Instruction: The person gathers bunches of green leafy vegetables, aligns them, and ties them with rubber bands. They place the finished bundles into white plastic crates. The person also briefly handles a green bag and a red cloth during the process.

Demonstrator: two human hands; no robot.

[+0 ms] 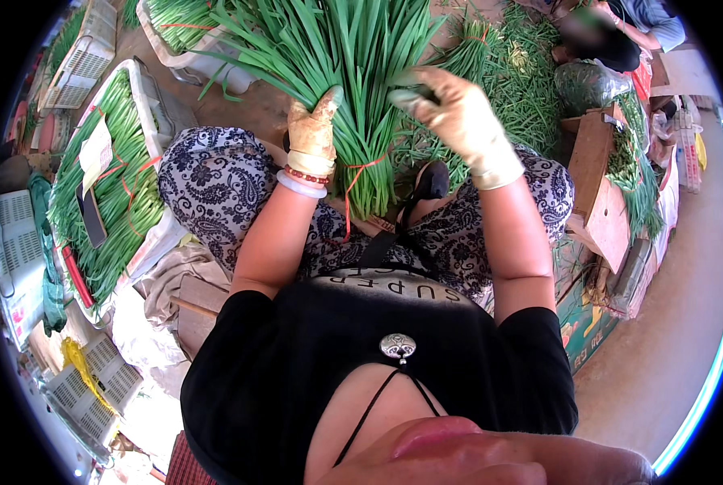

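Observation:
A large bundle of long flat green leaves, which look like garlic chives, stands upright between my knees. A thin red tie goes around its lower stems, and a loose end hangs down. My left hand, in a stained light glove, grips the left side of the bundle above the tie, its thumb across the leaves. At the bundle's right side is my right hand, gloved too, with thumb and fingers apart and nothing held between them. Its fingertips are slightly blurred and close to the leaves; whether they touch cannot be told.
At left stands a white crate of tied greens, with another white crate above it. Cut green scraps cover the floor at upper right, beside a smaller tied bunch. A wooden box is at right. Another person sits at top right.

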